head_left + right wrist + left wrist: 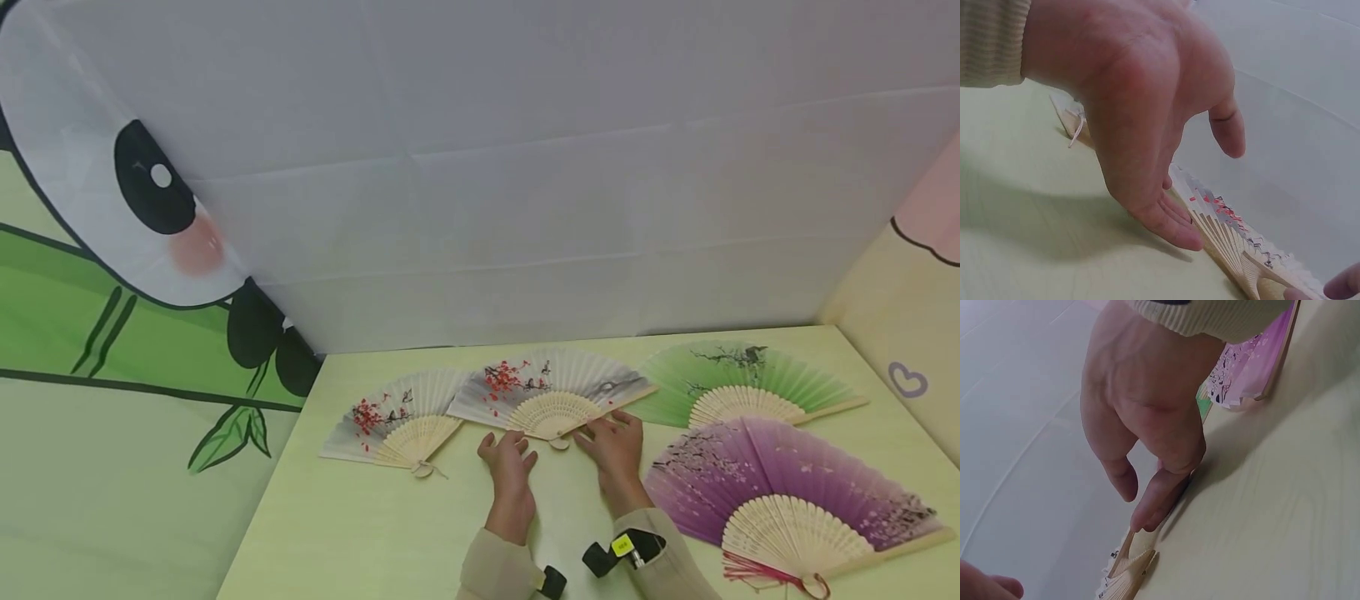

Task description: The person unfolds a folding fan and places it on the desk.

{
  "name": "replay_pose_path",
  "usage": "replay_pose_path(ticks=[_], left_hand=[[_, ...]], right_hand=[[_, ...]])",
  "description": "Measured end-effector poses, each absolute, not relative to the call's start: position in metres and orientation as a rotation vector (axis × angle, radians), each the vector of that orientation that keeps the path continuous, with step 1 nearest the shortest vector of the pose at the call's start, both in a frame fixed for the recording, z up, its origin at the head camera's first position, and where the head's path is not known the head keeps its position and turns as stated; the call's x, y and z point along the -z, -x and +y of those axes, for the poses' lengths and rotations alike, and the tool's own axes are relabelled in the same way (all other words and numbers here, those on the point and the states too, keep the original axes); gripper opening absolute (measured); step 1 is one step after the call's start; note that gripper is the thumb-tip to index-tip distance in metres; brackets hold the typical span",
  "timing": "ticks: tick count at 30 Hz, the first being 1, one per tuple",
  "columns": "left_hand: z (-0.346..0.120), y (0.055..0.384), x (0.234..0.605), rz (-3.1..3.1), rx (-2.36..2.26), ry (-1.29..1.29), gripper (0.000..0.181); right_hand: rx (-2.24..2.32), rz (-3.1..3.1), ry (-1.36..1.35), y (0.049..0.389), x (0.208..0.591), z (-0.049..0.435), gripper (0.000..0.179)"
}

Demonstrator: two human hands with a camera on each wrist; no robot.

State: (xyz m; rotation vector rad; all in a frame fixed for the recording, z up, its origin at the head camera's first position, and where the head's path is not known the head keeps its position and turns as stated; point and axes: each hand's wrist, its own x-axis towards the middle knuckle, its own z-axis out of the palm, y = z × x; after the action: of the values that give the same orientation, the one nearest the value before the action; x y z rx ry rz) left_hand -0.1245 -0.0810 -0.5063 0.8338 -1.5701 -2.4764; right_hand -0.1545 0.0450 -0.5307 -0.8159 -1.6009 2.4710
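Observation:
In the head view, a white and grey folding fan [562, 383] with red blossoms lies spread on the table, a rounded tab at its pivot. My left hand [512, 475] is at its lower left edge, fingers loosely bent and fingertips close by the ribs. At the lower right guard stick, my right hand [618, 454] has its fingertips touching the fan. The left wrist view looks across at the right hand [1147, 406], its fingertips meeting the fan's stick. In the right wrist view, the left hand [1141, 106] extends its fingers beside the ribs of the fan [1210, 231].
A similar white fan [427, 400] lies open to the left, its edge next to the middle fan. On the right are a green fan [795, 375] and, nearer, a purple fan [810, 458] with a red tassel [757, 569]. A grey-white sheet [525, 208] backs the table [337, 533].

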Motion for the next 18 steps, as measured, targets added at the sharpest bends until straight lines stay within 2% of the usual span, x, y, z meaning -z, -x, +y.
replay_pose_path(ticks=[8,18], left_hand=[[-0.082,0.121,0.506,-1.584,2.465,-0.854,0.074],[-0.086,0.116,0.506,-1.63,2.417,-0.841,0.077]], right_hand=[[-2.476,-1.711,0.774,0.145,0.531,0.052,0.068],[-2.437,-1.761,0.714,0.13,0.522,0.062,0.066]])
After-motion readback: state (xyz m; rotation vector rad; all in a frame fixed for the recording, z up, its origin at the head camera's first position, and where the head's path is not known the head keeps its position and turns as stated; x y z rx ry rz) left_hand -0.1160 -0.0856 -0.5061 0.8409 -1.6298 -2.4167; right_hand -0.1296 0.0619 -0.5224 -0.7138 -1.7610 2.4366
